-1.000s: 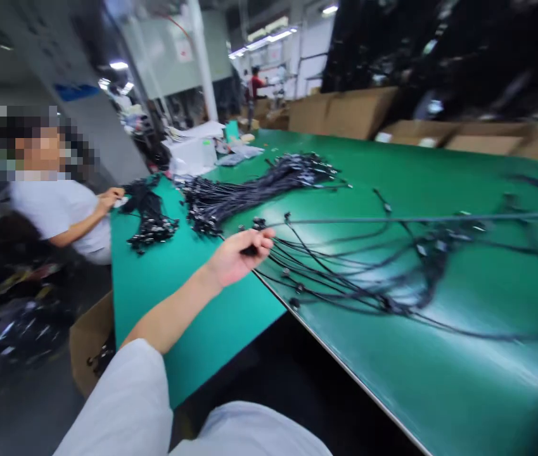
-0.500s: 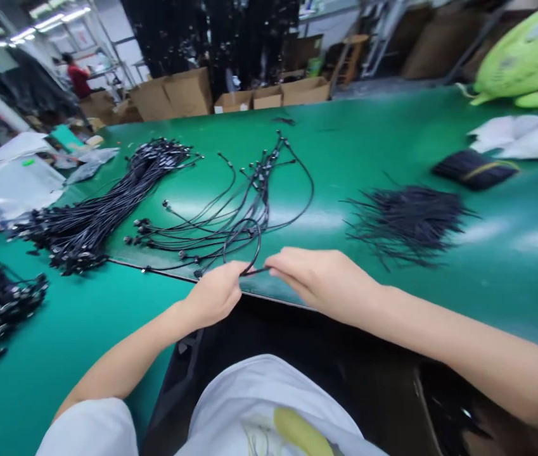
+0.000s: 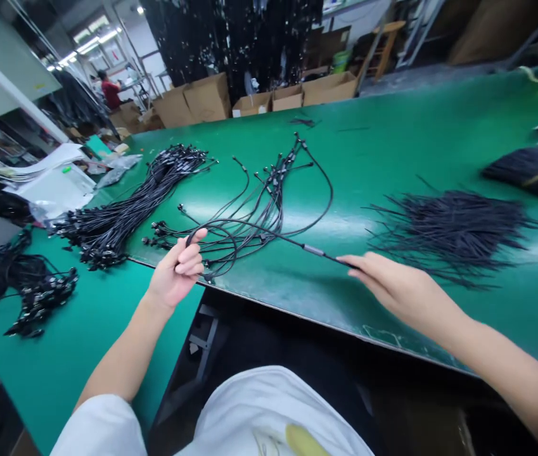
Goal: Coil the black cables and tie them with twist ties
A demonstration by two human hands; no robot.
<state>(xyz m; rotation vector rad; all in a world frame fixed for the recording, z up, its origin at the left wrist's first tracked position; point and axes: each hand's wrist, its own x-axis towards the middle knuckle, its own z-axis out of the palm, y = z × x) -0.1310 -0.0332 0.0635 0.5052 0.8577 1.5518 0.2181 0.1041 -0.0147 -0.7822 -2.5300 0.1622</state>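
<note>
Left hand (image 3: 177,269) fisted round one end of a black cable (image 3: 313,251), right hand (image 3: 395,288) pinching the other end at its fingertips.
The black cable runs taut between the hands, low over the near edge of the green table (image 3: 392,139), just in front of the loose cables (image 3: 269,202). Best done, I'd judge, with even tension and the looped left end held clear of that pile so nothing snags.

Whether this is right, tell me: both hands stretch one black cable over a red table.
Not quite. The head view shows the table is green, not red. The left hand and right hand do stretch one black cable over it.
</note>
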